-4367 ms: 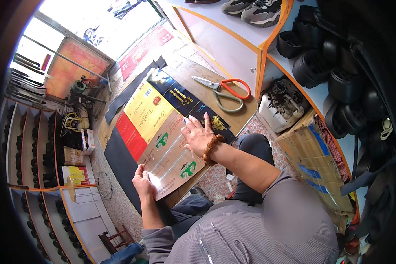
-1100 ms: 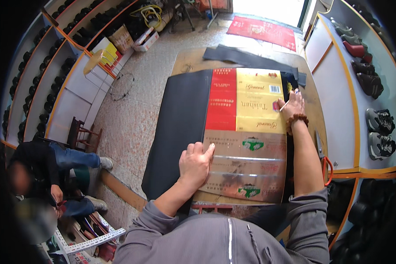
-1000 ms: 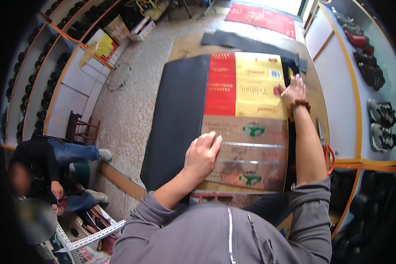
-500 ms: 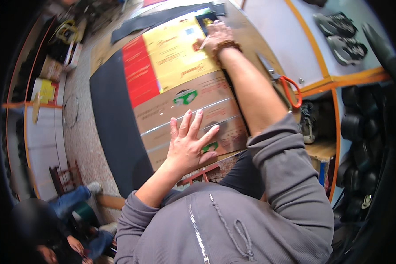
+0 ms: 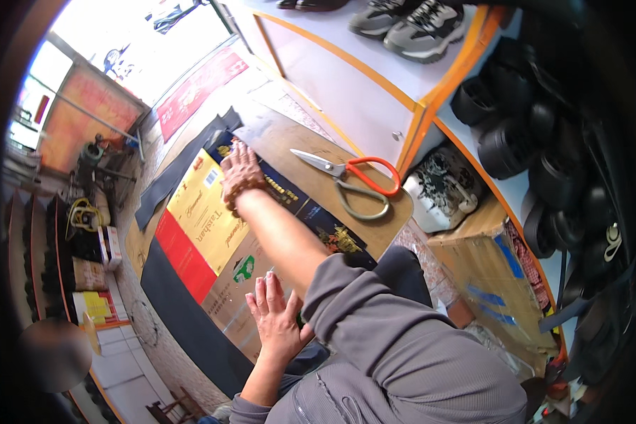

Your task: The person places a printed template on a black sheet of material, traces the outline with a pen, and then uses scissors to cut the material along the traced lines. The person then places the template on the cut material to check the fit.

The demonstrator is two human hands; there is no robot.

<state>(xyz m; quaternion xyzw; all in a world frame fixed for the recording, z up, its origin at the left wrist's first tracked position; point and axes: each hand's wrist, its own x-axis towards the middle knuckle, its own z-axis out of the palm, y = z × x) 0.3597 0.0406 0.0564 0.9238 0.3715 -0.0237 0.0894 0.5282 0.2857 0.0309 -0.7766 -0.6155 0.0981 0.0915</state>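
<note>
A flattened cardboard sheet (image 5: 212,233), brown with red and yellow printed panels, lies on a black rubber sheet (image 5: 184,311) over a wooden table (image 5: 290,138). My left hand (image 5: 275,314) rests flat on the sheet's near brown part, fingers spread. My right hand (image 5: 242,166), with a bead bracelet on the wrist, is stretched to the sheet's far edge and presses down there, fingers partly curled; whether it holds a small tool I cannot tell. A dark blue printed strip (image 5: 318,222) lies under my right forearm.
Large scissors (image 5: 353,180) with orange handles lie on the table right of my right arm. Shelves with shoes (image 5: 410,28) and black rubber soles (image 5: 509,134) stand at right. A cardboard box (image 5: 495,275) sits below them. Shelving with boxes (image 5: 85,268) lines the left.
My head has swung, so the whole view has turned. My right hand stays at the sheet's far edge, and my left hand has stayed flat on the near brown part.
</note>
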